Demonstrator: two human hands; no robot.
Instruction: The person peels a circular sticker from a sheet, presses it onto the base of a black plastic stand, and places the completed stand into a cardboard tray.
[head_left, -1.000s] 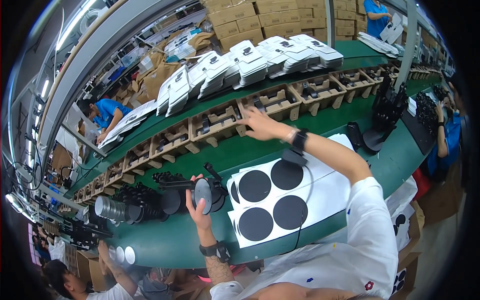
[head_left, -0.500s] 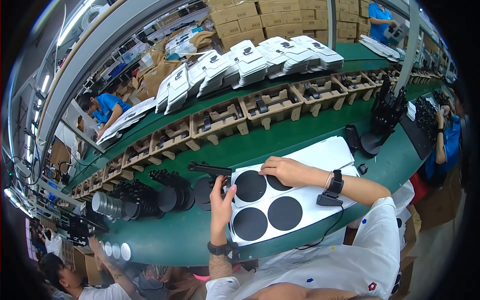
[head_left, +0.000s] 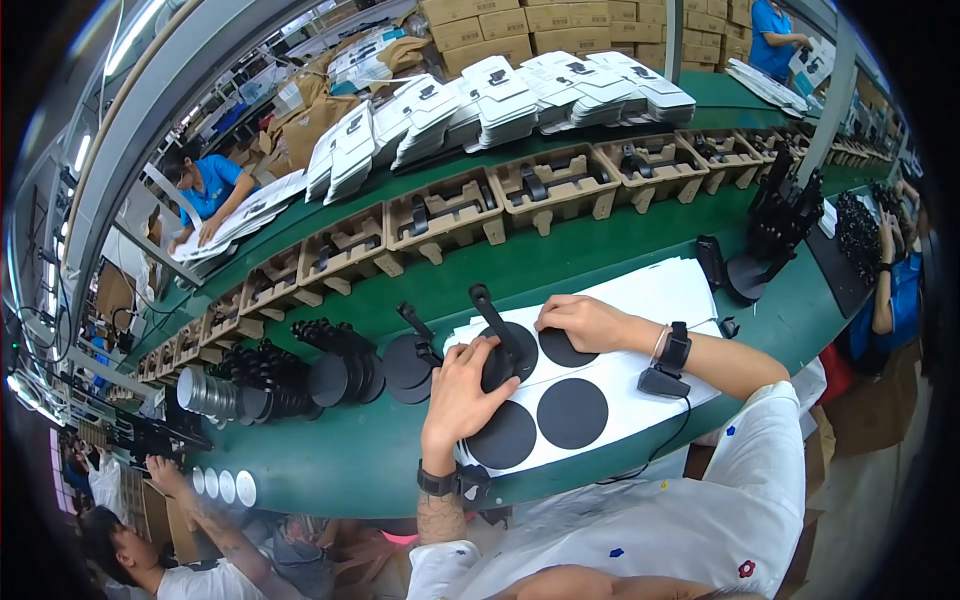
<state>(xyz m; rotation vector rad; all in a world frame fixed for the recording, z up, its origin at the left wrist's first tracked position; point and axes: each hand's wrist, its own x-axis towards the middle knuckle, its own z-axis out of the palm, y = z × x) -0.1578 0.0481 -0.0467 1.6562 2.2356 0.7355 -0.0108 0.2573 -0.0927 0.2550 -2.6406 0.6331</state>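
A white sheet (head_left: 640, 385) bearing round black pads lies on the green belt in front of me. My left hand (head_left: 462, 385) grips a black stand (head_left: 500, 345) with a round base and an upright arm, set on the sheet's upper left pad. My right hand (head_left: 583, 322) rests with fingers curled on the upper right black pad (head_left: 562, 350), beside the stand's base. Two more black pads (head_left: 572, 412) sit lower on the sheet. Both wrists wear black bands.
A row of black stands (head_left: 340, 375) and stacked metal discs (head_left: 208, 393) lies left. Cardboard trays (head_left: 445, 212) with black parts line the belt beyond, then piles of white cartons (head_left: 520, 95). More stands (head_left: 775, 225) sit right. Other people work around.
My right hand came back from the cardboard trays down onto the white sheet. My left hand carried the black stand from the left onto the sheet.
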